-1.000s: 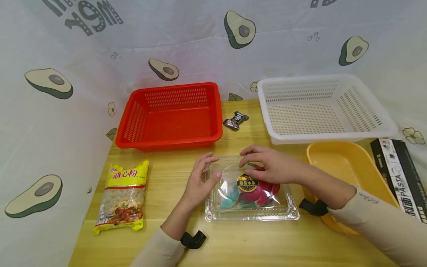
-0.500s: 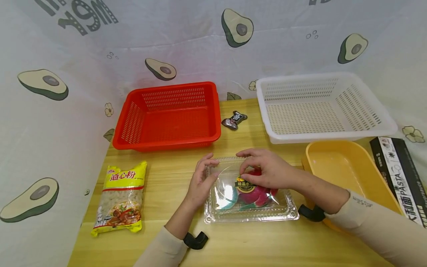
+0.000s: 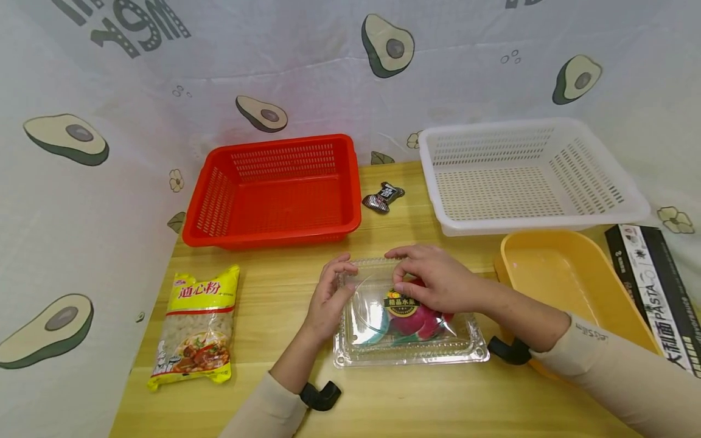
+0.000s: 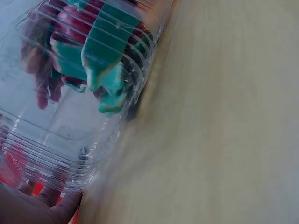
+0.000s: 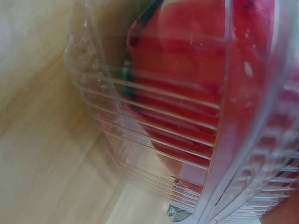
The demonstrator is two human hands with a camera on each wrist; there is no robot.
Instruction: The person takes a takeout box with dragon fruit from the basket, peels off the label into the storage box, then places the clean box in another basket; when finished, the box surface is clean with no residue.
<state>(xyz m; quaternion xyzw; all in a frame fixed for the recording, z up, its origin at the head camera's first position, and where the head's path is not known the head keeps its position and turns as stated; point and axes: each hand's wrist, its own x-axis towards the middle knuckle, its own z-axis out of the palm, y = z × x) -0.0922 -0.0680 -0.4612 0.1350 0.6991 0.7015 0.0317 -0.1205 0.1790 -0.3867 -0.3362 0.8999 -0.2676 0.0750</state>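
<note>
In the head view a clear plastic fruit box (image 3: 364, 350) lies on the wooden table with a round black label on its lid. Through its walls shows a pink-red fruit with green tips (image 4: 110, 39) that looks like a dragon fruit. My left hand (image 3: 327, 304) holds the box at its back left corner, thumb toward the lid and fingers bent along the side. Over the lid, my right hand (image 3: 438, 280) has thumb and a finger close together, while another finger reaches the back rim. In the right wrist view the box's ribbed wall hides most of that hand.
Behind stand a red basket (image 3: 274, 234) and a white basket (image 3: 539, 226), with a small dark wrapped candy (image 3: 383, 197) between them. Left lies a yellow macaroni bag (image 3: 199, 328). A yellow tub (image 3: 547, 267) and a black pasta box (image 3: 654, 298) are on the right.
My right hand has shifted slightly, its thumb and finger drawing closer together over the lid. The left hand has stayed at the corner, and the box lies where it was.
</note>
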